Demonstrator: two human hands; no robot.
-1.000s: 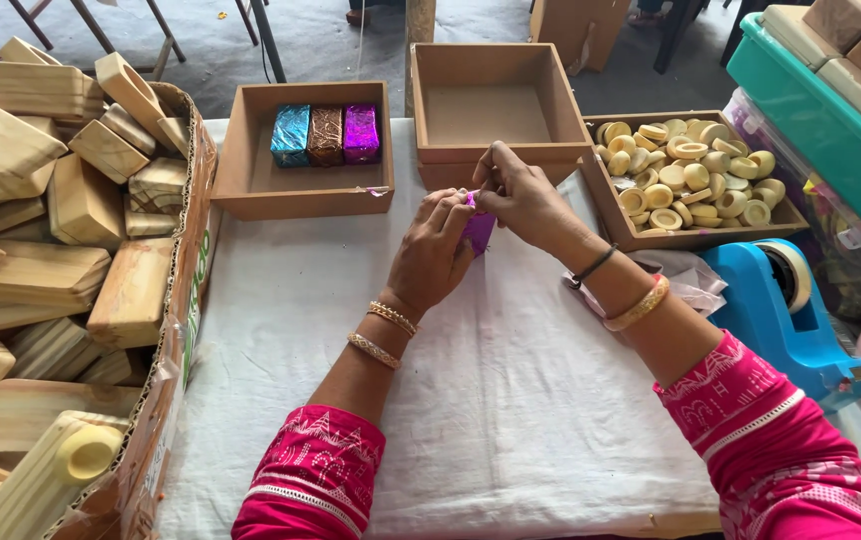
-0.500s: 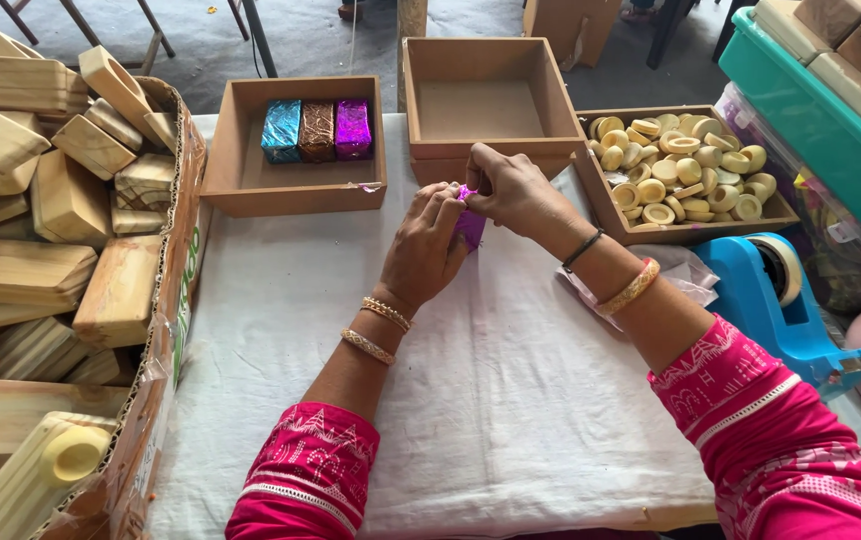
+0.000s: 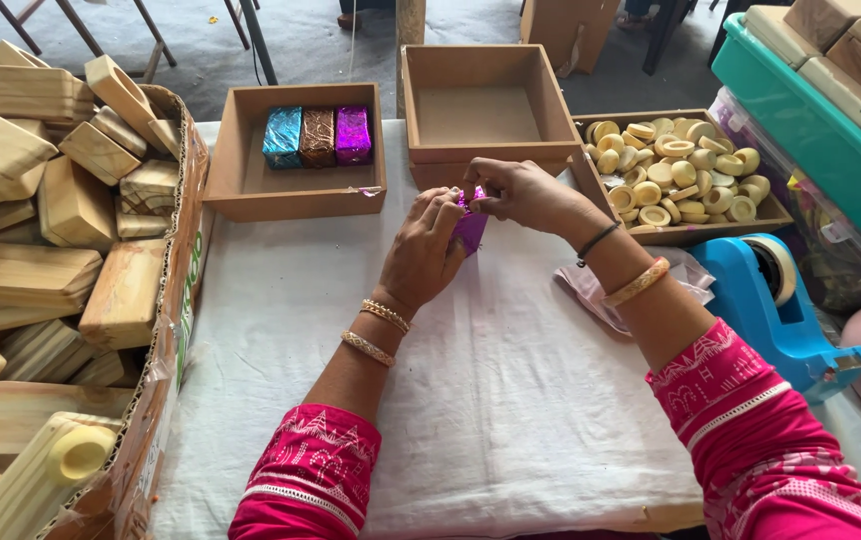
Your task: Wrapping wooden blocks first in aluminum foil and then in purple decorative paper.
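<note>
Since the earlier frames the two hands have barely shifted: they remain together over the far middle of the tabletop [image 3: 511, 400], still working the same small purple foil-wrapped block [image 3: 471, 228].

The left hand [image 3: 426, 250] reaches forward with its back turned up, the wrist slightly bent and the fingers curled around the near side of the block, closed on it. The right hand [image 3: 521, 195] comes in from the right with the forearm angled across the cloth; its thumb and fingertips pinch the foil at the top of the block, so it too is closed on the wrapping. The block sits between both hands, just in front of the empty brown box [image 3: 486, 110] at the far edge.

The foil is shiny, crinkled and magenta-purple. The tabletop is covered by a white woven cloth with soft creases. Toward the far left corner, a shallow cardboard tray [image 3: 251, 190] holds three wrapped blocks [image 3: 318, 137] side by side, blue, brown and purple. Toward the far right, another tray [image 3: 691, 232] is heaped with small pale round wooden rings [image 3: 676, 170]. A blue tape dispenser [image 3: 766, 300] stands near the right edge. Beyond the left edge, a cardboard carton [image 3: 166, 330] holds pale, grained wooden blocks [image 3: 41, 260].
</note>
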